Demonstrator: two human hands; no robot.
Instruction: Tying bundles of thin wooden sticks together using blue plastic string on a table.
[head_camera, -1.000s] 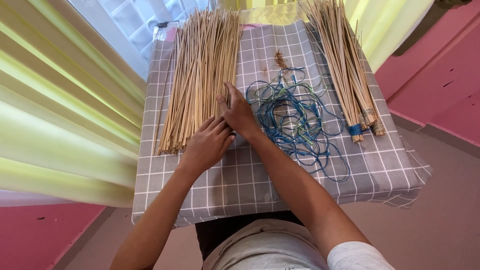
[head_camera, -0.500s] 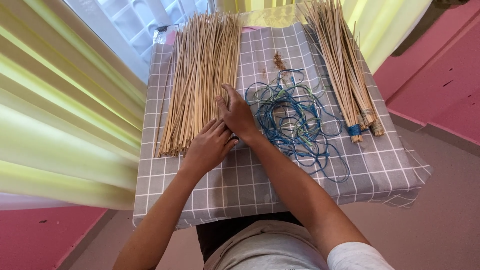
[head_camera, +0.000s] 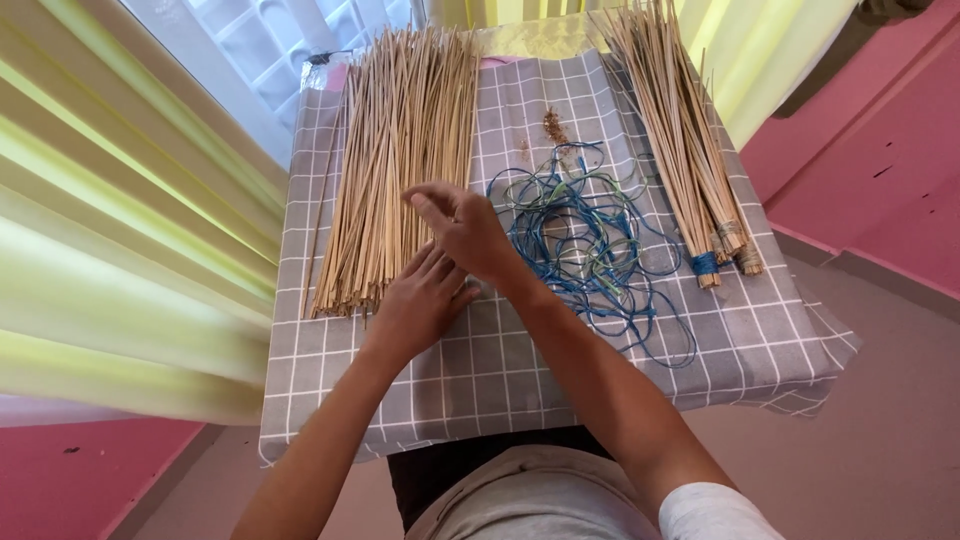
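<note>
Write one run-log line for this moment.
left hand: on loose sticks | right hand: over the sticks | blue cord: beside | tied bundles: right

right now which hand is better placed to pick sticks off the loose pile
Right, probably. The right hand is raised over the loose stick pile with fingers curled, while the left hand lies flat at the pile's near end.

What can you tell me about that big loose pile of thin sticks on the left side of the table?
The loose pile of sticks is a thick, untied spread of long, thin, pale tan stalks that look like bamboo or dried reed. They lie flat and roughly parallel on the grey checked cloth, running away from the person, near ends uneven, far ends reaching the table's far edge. The left hand rests on the near end; the right hand hovers over it, fingers curled, contact unclear.
</note>
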